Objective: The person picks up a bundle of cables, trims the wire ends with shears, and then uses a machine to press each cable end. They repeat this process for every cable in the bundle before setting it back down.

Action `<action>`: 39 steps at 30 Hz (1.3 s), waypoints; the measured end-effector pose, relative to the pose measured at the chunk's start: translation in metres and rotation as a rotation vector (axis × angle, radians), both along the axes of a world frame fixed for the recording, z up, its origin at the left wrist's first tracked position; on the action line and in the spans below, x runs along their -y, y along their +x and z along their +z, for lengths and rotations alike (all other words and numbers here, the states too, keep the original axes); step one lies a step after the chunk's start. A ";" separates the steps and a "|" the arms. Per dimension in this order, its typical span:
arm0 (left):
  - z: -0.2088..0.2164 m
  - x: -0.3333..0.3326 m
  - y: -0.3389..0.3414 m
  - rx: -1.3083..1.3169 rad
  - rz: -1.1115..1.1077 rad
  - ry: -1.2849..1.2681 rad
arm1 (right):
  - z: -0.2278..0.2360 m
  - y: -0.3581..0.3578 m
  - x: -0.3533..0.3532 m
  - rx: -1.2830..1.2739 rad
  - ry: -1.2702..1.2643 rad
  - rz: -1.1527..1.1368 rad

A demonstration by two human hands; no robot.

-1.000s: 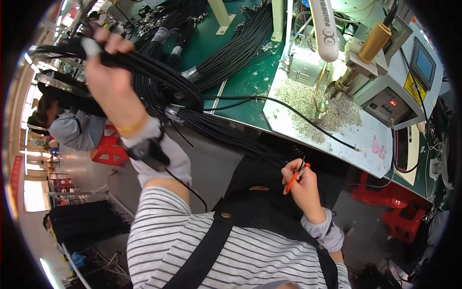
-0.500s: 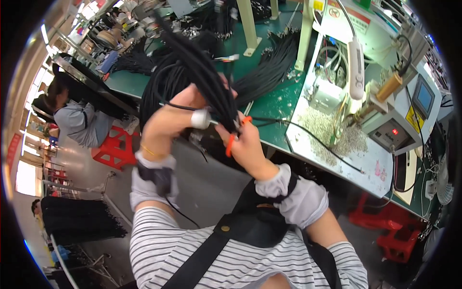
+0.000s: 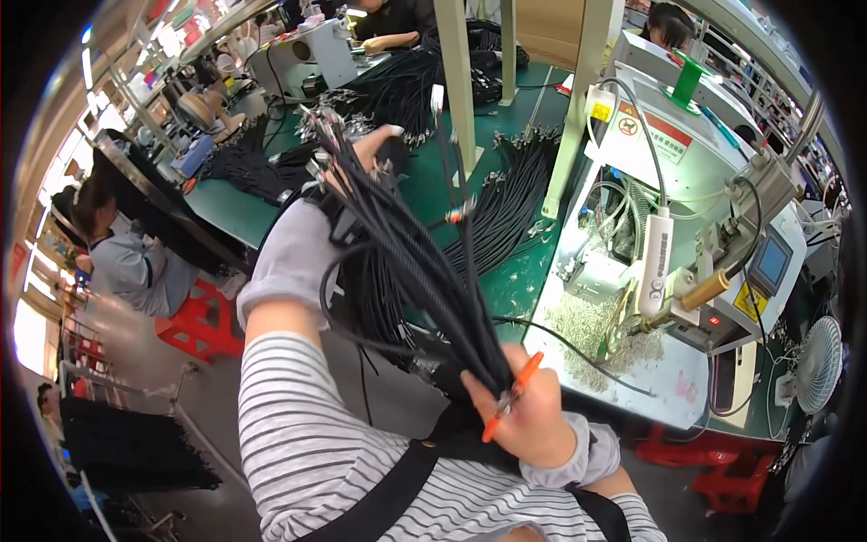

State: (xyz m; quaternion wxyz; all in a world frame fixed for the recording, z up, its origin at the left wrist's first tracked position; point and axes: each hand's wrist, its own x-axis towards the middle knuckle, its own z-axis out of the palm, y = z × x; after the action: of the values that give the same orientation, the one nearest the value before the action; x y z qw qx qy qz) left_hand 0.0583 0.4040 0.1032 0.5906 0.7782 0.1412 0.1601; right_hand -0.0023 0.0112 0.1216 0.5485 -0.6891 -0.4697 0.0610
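A thick bundle of black cables (image 3: 411, 257) slants between my hands, its far end showing bare metal and pale connector tips. My left hand (image 3: 361, 154) is closed around that far end, partly hidden behind the cables; one fingertip wears a white cover. Close to my body, my right hand (image 3: 537, 415) is wrapped around the bundle's near end. A small orange-handled hand tool (image 3: 514, 397) sits in the same grip; its jaws are hard to make out. One loose cable loops below my left forearm.
More black cables (image 3: 506, 203) lie on the green table (image 3: 515, 294). At the right stands a machine with a small screen (image 3: 773, 259), above a white tray (image 3: 664, 384) strewn with small metal bits. Other people work nearby, one beside a red stool (image 3: 203, 325). A white fan (image 3: 820, 366) is far right.
My right hand has come nearer my body and to the right with the tool. My left hand has moved away toward the bundle's far end. The bundle now spans between them.
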 end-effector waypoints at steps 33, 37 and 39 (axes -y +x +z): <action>-0.003 0.218 -0.137 0.134 -0.340 -0.027 | -0.030 -0.007 -0.029 -0.251 0.129 -0.094; 0.024 0.225 -0.109 0.476 0.014 -0.491 | -0.037 -0.011 -0.022 -0.191 0.038 -0.064; 0.034 0.204 -0.110 0.370 0.199 -0.243 | -0.044 -0.015 -0.018 -0.238 0.083 -0.061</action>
State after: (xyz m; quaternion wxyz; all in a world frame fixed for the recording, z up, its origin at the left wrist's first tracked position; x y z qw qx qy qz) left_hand -0.0512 0.2001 0.1374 0.6771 0.6410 0.1249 0.3393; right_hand -0.0171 0.0290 0.0774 0.6300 -0.6676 -0.3822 0.1064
